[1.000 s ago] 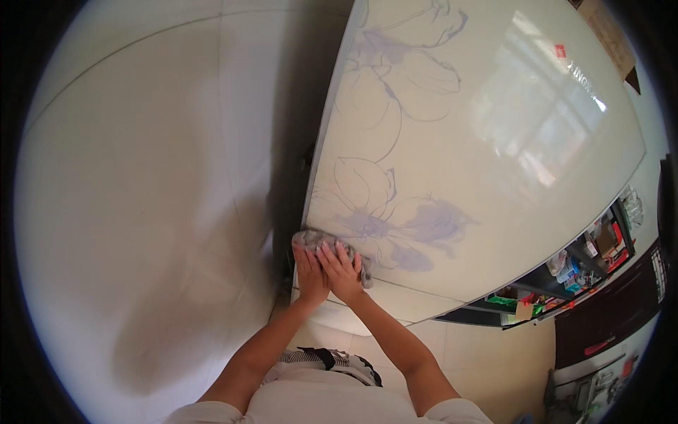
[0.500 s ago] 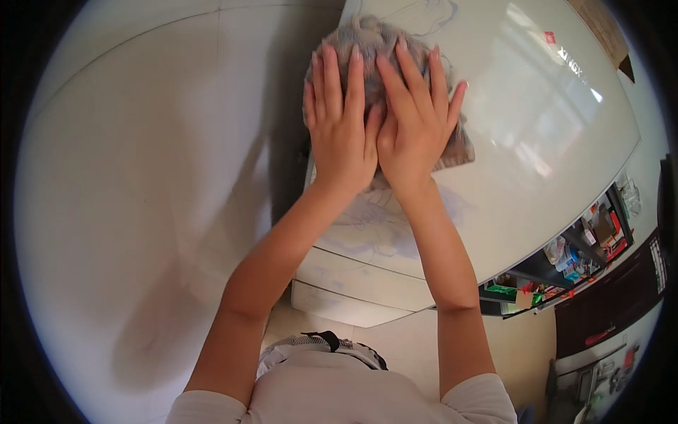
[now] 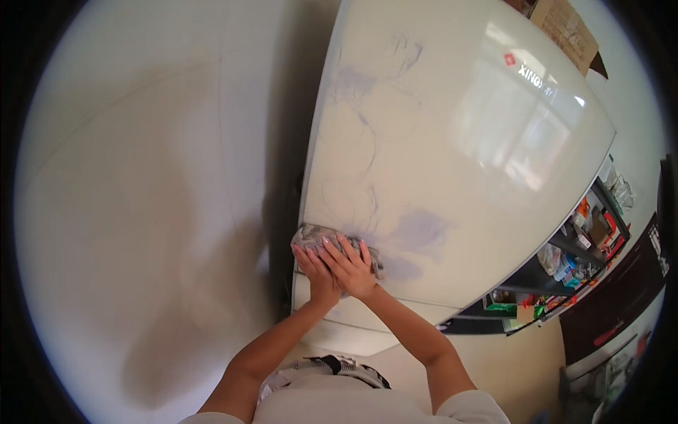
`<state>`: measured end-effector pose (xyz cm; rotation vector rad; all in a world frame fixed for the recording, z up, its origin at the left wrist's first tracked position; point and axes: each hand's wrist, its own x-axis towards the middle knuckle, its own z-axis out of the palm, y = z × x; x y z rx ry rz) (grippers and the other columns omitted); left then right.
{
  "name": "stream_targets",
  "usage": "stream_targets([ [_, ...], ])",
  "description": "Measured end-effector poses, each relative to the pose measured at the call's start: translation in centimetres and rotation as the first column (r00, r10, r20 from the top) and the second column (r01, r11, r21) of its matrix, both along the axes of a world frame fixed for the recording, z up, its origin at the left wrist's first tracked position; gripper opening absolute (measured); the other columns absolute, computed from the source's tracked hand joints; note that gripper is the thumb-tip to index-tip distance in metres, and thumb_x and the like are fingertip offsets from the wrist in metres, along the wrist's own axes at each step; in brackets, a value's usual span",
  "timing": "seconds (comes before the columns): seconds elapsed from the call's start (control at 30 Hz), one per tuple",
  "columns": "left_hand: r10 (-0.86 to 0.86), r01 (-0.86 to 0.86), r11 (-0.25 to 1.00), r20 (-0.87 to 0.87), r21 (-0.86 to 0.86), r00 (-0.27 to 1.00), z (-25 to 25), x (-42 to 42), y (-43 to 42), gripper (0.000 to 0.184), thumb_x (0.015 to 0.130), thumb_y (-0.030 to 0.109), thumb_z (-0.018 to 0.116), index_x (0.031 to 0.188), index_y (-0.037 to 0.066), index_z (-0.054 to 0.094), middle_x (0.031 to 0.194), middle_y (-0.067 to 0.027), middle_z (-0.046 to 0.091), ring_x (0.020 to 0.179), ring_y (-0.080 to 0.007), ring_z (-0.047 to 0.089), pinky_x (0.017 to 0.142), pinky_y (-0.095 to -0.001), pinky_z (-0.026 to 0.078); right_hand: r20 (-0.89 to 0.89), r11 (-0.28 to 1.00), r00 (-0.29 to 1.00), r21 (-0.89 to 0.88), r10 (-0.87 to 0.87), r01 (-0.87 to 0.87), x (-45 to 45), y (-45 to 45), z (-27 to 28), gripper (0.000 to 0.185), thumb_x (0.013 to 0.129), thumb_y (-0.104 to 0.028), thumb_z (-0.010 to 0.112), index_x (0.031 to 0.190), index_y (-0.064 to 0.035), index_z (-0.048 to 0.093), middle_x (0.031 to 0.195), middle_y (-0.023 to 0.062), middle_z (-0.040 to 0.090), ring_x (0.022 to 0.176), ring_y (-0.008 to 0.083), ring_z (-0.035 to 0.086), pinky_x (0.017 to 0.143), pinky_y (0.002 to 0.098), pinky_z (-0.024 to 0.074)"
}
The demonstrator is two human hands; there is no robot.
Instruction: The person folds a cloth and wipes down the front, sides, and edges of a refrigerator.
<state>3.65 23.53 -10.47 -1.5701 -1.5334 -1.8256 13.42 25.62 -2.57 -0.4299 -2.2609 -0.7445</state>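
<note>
A crumpled grey-brown patterned cloth (image 3: 318,234) lies near the lower left edge of the cream refrigerator door (image 3: 424,162). My left hand (image 3: 318,277) rests on the cloth with its fingers stretched out. Beside it, my right hand (image 3: 352,268) lies flat on the cloth, fingers extended and slightly spread. The two hands touch, and both press the cloth from above. Faint purple-grey smudges (image 3: 420,230) and thin dark lines (image 3: 369,141) mark the door around and above the cloth.
A pale wall (image 3: 141,177) stands on the left, with a narrow shadowed gap before the refrigerator. Dark shelves (image 3: 544,283) filled with packages run along the right. A cardboard box (image 3: 565,32) sits at the upper right, and a dark door (image 3: 607,311) is at the far right.
Both hands have slid the cloth from the upper part of the door down towards me, to its lower left edge. Smudges and lines the cloth had covered now show.
</note>
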Motion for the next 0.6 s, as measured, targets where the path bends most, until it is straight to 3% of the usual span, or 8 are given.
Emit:
stream_targets([
  [0.1, 0.070, -0.071, 0.997, 0.035, 0.030, 0.997, 5.8, 0.3, 0.4, 0.081, 0.091, 0.034, 0.047, 0.143, -0.003, -0.002, 0.143, -0.0373, -0.005, 0.133, -0.0536, 0.001, 0.104, -0.0625, 0.007, -0.047, 0.991, 0.991, 0.057, 0.128, -0.125, -0.5, 1.1, 6.3, 0.036, 0.084, -0.019, 0.049, 0.119, -0.0148, 0.060, 0.133, 0.0060, 0.050, 0.125, 0.0286, 0.045, 0.107, 0.0518, 0.0171],
  [0.13, 0.078, -0.081, 0.988, 0.031, 0.131, 0.997, 10.0, 0.2, 0.3, 0.076, 0.092, 0.035, 0.046, 0.143, -0.002, 0.004, 0.145, -0.0347, -0.001, 0.134, -0.0512, 0.005, 0.104, -0.0612, 0.008, -0.090, 0.986, 0.984, 0.073, 0.154, -0.148, -0.9, 1.4, 9.5, 0.036, 0.084, -0.019, 0.050, 0.118, -0.0149, 0.060, 0.132, 0.0067, 0.051, 0.125, 0.0297, 0.044, 0.106, 0.0524, 0.0178],
  [0.23, 0.136, -0.126, 0.967, -0.027, 0.220, 0.990, 21.5, -1.6, 1.2, 0.069, 0.093, 0.031, 0.043, 0.143, -0.003, 0.012, 0.147, -0.0313, 0.006, 0.135, -0.0481, 0.010, 0.106, -0.0580, 0.009, -0.131, 0.980, 0.973, 0.094, 0.190, -0.178, -1.8, 1.1, 20.2, 0.039, 0.080, -0.017, 0.054, 0.119, -0.0132, 0.059, 0.135, 0.0082, 0.047, 0.130, 0.0329, 0.037, 0.106, 0.0568, 0.0182],
  [0.43, 0.346, -0.158, 0.828, -0.270, 0.538, 0.898, 44.7, -5.1, 3.8, 0.058, 0.094, 0.025, 0.041, 0.142, 0.000, 0.021, 0.143, -0.0304, 0.020, 0.132, -0.0455, 0.023, 0.108, -0.0485, 0.020, -0.372, 0.850, 0.887, 0.525, 0.275, -0.043, -4.4, 4.1, 41.3, 0.043, 0.072, -0.009, 0.059, 0.114, -0.0140, 0.061, 0.124, 0.0072, 0.055, 0.122, 0.0312, 0.044, 0.104, 0.0584, 0.0214],
  [0.5, 0.395, -0.175, 0.807, -0.296, 0.564, 0.870, 48.3, -5.5, 4.2, 0.060, 0.091, 0.023, 0.044, 0.141, -0.002, 0.021, 0.143, -0.0295, 0.023, 0.131, -0.0451, 0.024, 0.108, -0.0487, 0.021, -0.358, 0.843, 0.887, 0.534, 0.292, -0.062, -4.5, 4.7, 45.4, 0.044, 0.074, -0.011, 0.057, 0.118, -0.0092, 0.058, 0.127, 0.0112, 0.052, 0.123, 0.0342, 0.041, 0.104, 0.0587, 0.0199],
  [0.57, 0.377, -0.169, 0.842, -0.334, 0.513, 0.864, 49.3, -5.6, 3.7, 0.068, 0.086, 0.023, 0.049, 0.141, -0.004, 0.019, 0.144, -0.0276, 0.022, 0.133, -0.0441, 0.021, 0.110, -0.0506, 0.016, -0.368, 0.880, 0.918, 0.472, 0.147, 0.048, -4.4, 3.5, 45.6, 0.048, 0.077, -0.017, 0.054, 0.124, -0.0074, 0.052, 0.132, 0.0152, 0.047, 0.127, 0.0332, 0.036, 0.106, 0.0546, 0.0217],
  [0.6, 0.383, -0.145, 0.815, -0.334, 0.562, 0.861, 49.1, -5.7, 3.9, 0.063, 0.087, 0.020, 0.046, 0.140, -0.004, 0.022, 0.143, -0.0279, 0.023, 0.132, -0.0447, 0.022, 0.109, -0.0508, 0.017, -0.368, 0.890, 0.927, 0.444, 0.070, 0.109, -4.3, 3.2, 45.5, 0.050, 0.079, -0.019, 0.053, 0.127, -0.0065, 0.049, 0.134, 0.0172, 0.045, 0.130, 0.0328, 0.034, 0.106, 0.0526, 0.0225],
])
